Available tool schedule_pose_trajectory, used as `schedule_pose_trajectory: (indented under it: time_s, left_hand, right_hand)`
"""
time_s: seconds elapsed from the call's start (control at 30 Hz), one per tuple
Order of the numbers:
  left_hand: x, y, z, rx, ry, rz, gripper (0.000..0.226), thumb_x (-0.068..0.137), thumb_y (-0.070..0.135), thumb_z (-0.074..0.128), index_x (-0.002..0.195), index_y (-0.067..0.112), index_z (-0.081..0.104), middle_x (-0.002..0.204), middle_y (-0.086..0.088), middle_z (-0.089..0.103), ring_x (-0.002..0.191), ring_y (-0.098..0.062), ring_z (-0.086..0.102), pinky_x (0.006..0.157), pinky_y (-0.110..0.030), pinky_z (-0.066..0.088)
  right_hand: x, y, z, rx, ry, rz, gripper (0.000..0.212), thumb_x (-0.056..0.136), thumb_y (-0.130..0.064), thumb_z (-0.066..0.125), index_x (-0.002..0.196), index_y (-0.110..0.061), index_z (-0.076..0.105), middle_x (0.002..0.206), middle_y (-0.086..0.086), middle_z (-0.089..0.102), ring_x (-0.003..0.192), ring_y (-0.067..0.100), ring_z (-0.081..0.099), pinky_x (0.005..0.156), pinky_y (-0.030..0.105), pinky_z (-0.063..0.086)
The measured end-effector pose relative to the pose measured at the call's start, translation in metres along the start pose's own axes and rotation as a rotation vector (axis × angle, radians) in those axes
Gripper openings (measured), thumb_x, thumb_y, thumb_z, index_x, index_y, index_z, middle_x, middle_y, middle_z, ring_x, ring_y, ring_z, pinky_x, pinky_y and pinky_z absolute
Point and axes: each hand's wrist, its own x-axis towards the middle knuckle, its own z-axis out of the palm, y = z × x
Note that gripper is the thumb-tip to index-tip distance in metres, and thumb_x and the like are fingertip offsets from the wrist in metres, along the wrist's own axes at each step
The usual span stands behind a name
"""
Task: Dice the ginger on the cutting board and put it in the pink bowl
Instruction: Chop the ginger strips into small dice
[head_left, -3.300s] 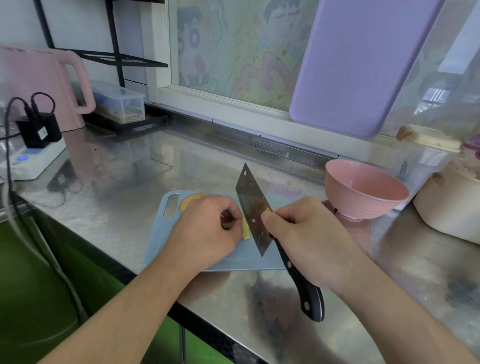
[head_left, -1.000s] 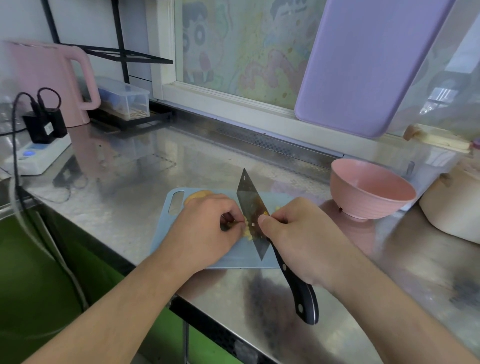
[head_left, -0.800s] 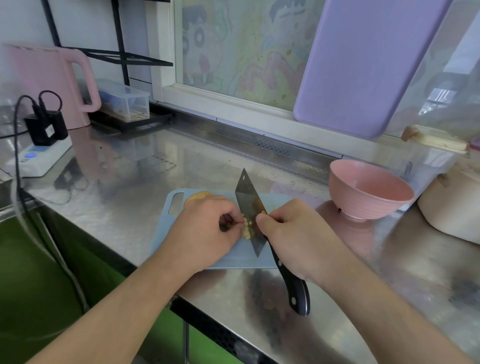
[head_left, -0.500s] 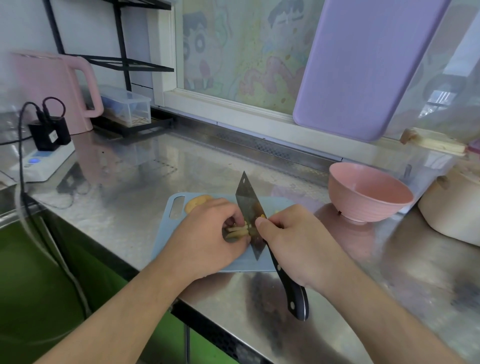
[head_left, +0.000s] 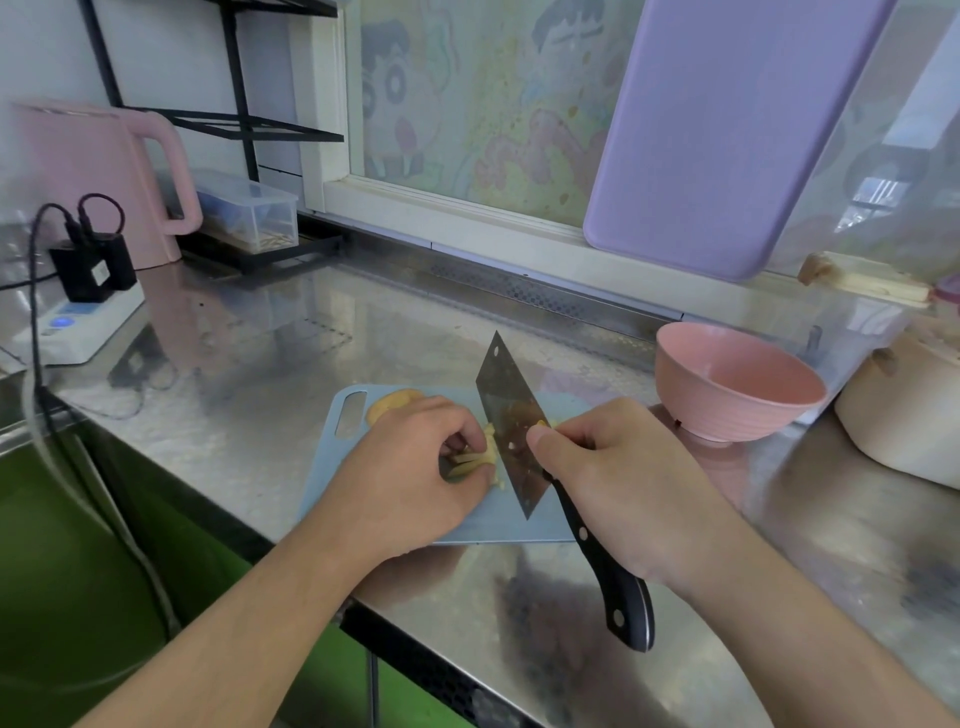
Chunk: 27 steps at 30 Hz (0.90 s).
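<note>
Left hand (head_left: 410, 467) pinches pale yellow ginger strips (head_left: 470, 460) on the light-blue plastic cutting board (head_left: 498, 527), as 0.5 s ago. Right hand (head_left: 618, 483) still grips the black-handled steel cleaver (head_left: 511, 426); pink ribbed bowl (head_left: 737, 382) unchanged at right

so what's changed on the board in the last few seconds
The left hand has re-gripped the ginger, so its cut strips now show between the fingers. The right hand keeps hold of the knife, which has stayed beside the ginger with more small bits by its edge. The other piece, board and bowl are unchanged; the bowl looks empty.
</note>
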Motion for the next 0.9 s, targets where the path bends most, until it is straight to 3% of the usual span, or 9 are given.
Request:
schedule_pose_trajectory:
  time_s: [0.13, 0.33, 0.57, 0.9]
  left_hand:
    - [0.0001, -0.0012, 0.0012, -0.018, 0.035, -0.013, 0.011, 0.086, 0.031, 0.078, 0.09, 0.034, 0.068, 0.09, 0.019, 0.064, 0.09, -0.001, 0.064, 0.081, -0.031, 0.058]
    - [0.0013, -0.0024, 0.0025, 0.064, 0.046, 0.064, 0.014, 0.092, 0.028, 0.071, 0.104, 0.035, 0.068, 0.099, 0.025, 0.06, 0.095, 0.0, 0.058, 0.082, -0.028, 0.055]
    - [0.0039, -0.0061, 0.0051, 0.121, 0.001, 0.057, 0.009, 0.094, 0.036, 0.063, 0.101, 0.035, 0.069, 0.098, 0.023, 0.062, 0.097, -0.002, 0.058, 0.081, -0.033, 0.056]
    - [0.0007, -0.0039, 0.0027, 0.015, 0.071, 0.02, 0.014, 0.086, 0.023, 0.072, 0.083, 0.037, 0.069, 0.084, 0.019, 0.064, 0.087, -0.006, 0.062, 0.076, -0.038, 0.057]
  right_hand:
    - [0.0003, -0.0001, 0.0022, 0.003, -0.015, 0.002, 0.055, 0.103, -0.037, 0.057, 0.06, -0.015, 0.031, 0.055, 0.001, 0.025, 0.048, 0.016, 0.024, 0.046, 0.03, 0.021]
    - [0.002, 0.001, 0.0038, 0.002, -0.03, 0.017, 0.055, 0.104, -0.039, 0.056, 0.061, -0.014, 0.032, 0.054, 0.001, 0.027, 0.048, 0.017, 0.027, 0.051, 0.035, 0.024]
    - [0.0005, -0.0003, 0.0019, -0.003, -0.014, 0.016, 0.055, 0.103, -0.039, 0.056, 0.061, -0.013, 0.031, 0.055, 0.0, 0.025, 0.048, 0.016, 0.024, 0.05, 0.034, 0.023]
    - [-0.0052, -0.0064, -0.0014, 0.011, -0.005, 0.008, 0.054, 0.104, -0.038, 0.056, 0.063, -0.012, 0.032, 0.055, 0.0, 0.024, 0.049, 0.017, 0.023, 0.046, 0.029, 0.02]
